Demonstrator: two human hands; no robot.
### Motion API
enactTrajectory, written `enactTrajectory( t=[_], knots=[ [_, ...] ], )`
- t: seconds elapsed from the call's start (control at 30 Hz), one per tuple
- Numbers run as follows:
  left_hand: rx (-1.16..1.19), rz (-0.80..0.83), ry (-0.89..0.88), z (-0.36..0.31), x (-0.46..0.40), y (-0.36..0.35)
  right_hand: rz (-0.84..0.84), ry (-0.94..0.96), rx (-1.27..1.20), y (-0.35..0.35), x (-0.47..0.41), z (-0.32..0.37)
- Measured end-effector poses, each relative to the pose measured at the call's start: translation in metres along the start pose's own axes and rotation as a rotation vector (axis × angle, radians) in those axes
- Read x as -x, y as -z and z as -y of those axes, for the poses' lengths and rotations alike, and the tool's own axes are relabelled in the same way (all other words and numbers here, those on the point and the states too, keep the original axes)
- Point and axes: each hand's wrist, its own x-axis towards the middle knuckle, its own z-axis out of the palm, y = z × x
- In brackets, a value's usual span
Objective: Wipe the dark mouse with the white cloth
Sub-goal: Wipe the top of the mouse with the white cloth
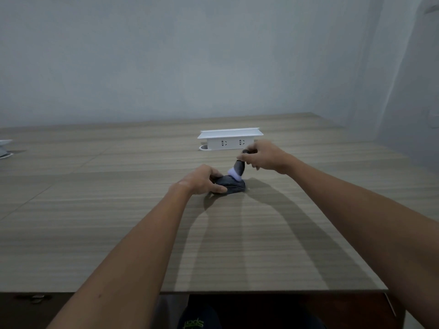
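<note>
A dark mouse (234, 185) lies on the wooden table (118, 233), a little past its middle. My left hand (202, 180) grips the mouse from the left side, thumb along its near edge. My right hand (263, 156) holds a dark-handled tool (239, 166) tilted down toward the mouse. The tool's white tip (234, 174), which looks like cloth or bristles, touches the top of the mouse. No separate loose white cloth is in view.
A white pop-up socket box (229, 138) stands just behind my hands, with a round cable hole (203, 147) at its left. Another white fitting (4, 148) sits at the table's far left edge. A pale wall runs behind the table.
</note>
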Motion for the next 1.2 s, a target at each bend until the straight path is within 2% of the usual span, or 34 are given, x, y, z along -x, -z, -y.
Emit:
enactTrajectory(
  t=[0.13,0.3,0.43,0.57,0.7,0.83,0.97,1.1,1.2],
  knots=[
    [-0.029,-0.017,0.007,-0.002,0.001,-0.002,-0.014,-0.067,0.125,-0.001,0.001,-0.007],
    [-0.059,-0.026,0.009,-0.005,0.002,-0.002,-0.033,-0.010,-0.049,0.000,0.009,-0.003],
    [-0.062,-0.030,0.014,-0.006,0.002,-0.003,-0.036,-0.054,0.147,0.000,0.010,-0.009],
    [-0.069,-0.040,0.019,-0.007,0.002,-0.003,-0.037,-0.008,-0.037,0.003,0.014,-0.002],
    [-0.080,-0.050,0.017,-0.008,0.002,-0.005,-0.017,-0.041,0.160,0.001,0.015,-0.002],
    [-0.097,-0.051,0.023,-0.008,0.002,-0.004,-0.016,-0.012,0.018,0.001,0.016,0.005],
    [-0.105,-0.067,0.024,-0.009,0.002,-0.006,-0.011,-0.030,0.139,0.001,0.020,0.007],
    [-0.111,-0.065,0.026,-0.009,0.002,-0.005,0.014,0.011,0.026,0.005,0.018,0.016],
    [-0.114,-0.069,0.025,-0.010,0.002,-0.006,0.038,0.033,0.232,0.002,0.017,0.016]
  ],
)
